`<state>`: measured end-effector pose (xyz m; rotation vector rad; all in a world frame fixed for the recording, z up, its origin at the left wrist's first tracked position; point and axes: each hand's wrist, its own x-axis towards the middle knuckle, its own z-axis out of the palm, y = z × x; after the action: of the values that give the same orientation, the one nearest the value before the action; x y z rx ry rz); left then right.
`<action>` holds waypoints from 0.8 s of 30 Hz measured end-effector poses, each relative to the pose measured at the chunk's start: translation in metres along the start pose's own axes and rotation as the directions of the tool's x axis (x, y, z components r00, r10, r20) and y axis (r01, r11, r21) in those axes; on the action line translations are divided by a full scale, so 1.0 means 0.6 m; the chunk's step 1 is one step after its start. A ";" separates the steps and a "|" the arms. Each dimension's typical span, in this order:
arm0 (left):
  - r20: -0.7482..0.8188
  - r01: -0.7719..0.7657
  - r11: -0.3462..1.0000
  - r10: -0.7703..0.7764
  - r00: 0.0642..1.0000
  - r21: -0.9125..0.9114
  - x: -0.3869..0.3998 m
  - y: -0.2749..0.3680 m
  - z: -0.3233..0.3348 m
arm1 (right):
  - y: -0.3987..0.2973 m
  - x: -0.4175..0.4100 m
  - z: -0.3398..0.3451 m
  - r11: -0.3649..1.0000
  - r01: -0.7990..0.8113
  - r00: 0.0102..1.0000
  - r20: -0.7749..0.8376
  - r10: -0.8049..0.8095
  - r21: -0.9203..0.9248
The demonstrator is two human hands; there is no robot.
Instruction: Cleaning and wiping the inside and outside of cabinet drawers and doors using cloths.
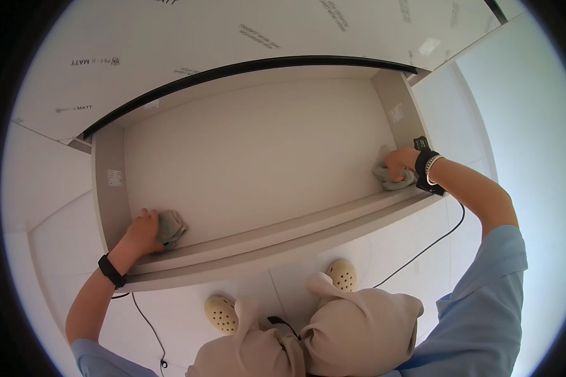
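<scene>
A wide, pale drawer (259,146) is pulled out before me, its bottom bare between my hands. At its front left corner, my left hand (144,233) grips a folded grey cloth (170,228) inside the drawer. My right hand (401,162) presses a crumpled grey-green cloth (393,179) into the front right corner, close to the right side wall. My fingers partly cover both cloths. Each wrist wears a black strap, and the right one also has a light bracelet (431,169).
Above the drawer lies a cabinet panel (207,42) in printed protective film, with a black edge strip (250,63). Paper labels (114,177) stick to the drawer's side walls. Thin black cables (424,254) hang over the tiled floor. My cream clogs (342,274) stand below the drawer front.
</scene>
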<state>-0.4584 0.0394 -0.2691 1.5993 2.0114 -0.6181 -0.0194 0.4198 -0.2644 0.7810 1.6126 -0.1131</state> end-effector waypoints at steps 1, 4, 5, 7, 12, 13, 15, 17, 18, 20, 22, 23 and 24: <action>-0.018 -0.018 1.000 0.018 1.000 0.011 0.002 0.004 0.001 | 0.003 -0.001 0.008 0.989 0.127 0.989 -0.086 -0.120 0.077; 0.054 -0.064 0.998 0.064 0.996 0.000 0.007 -0.001 -0.009 | -0.035 -0.041 0.000 0.890 0.414 0.894 -0.269 -0.358 0.192; 0.145 -0.085 0.996 0.089 0.985 -0.032 0.007 -0.001 -0.016 | -0.062 -0.064 -0.014 0.821 0.512 0.849 -0.292 -0.440 0.252; 0.206 -0.164 0.984 0.176 0.963 -0.072 0.006 0.011 -0.023 | -0.124 -0.104 -0.037 0.738 0.636 0.756 -0.376 -0.536 0.226; 0.096 -0.373 0.918 0.387 0.917 -0.134 0.007 0.051 -0.070 | -0.180 -0.247 -0.031 0.460 0.873 0.443 -0.654 -0.613 0.161; 0.014 -0.355 0.898 0.371 0.928 -0.261 -0.001 0.054 -0.091 | -0.184 -0.268 -0.013 0.461 0.871 0.449 -0.654 -0.609 0.170; -0.062 -0.340 0.858 0.343 0.937 -0.386 -0.031 0.063 -0.127 | -0.190 -0.302 0.032 0.673 0.658 0.018 -0.886 -0.463 -0.338; -0.180 -0.215 0.777 0.133 0.975 -0.591 -0.066 0.072 -0.154 | -0.194 -0.323 0.076 0.651 0.680 -0.029 -0.899 -0.438 -0.339; -0.179 -0.202 0.781 0.117 0.977 -0.591 -0.097 0.071 -0.162 | -0.192 -0.333 0.096 0.618 0.702 -0.093 -0.906 -0.413 -0.354; -0.467 -0.398 0.606 0.049 0.883 -0.689 -0.144 0.074 -0.158 | -0.188 -0.323 0.131 0.594 0.762 -0.059 -0.941 -0.334 -0.258; -0.432 -0.349 0.557 -0.019 0.902 -0.753 -0.198 0.093 -0.169 | -0.184 -0.306 0.159 0.552 0.817 -0.023 -0.966 -0.256 -0.166; -0.393 -0.305 0.500 -0.076 0.917 -0.810 -0.219 0.098 -0.167 | -0.181 -0.297 0.171 0.618 0.777 0.030 -0.973 -0.230 -0.122; -0.344 -0.269 0.518 -0.052 0.937 -0.812 -0.237 0.096 -0.161 | -0.178 -0.289 0.184 0.682 0.727 0.077 -0.977 -0.198 -0.081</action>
<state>-0.3844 0.0046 -0.1070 1.1848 1.8932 0.7055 0.0145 0.2114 -0.1687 0.5724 3.1721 -0.6447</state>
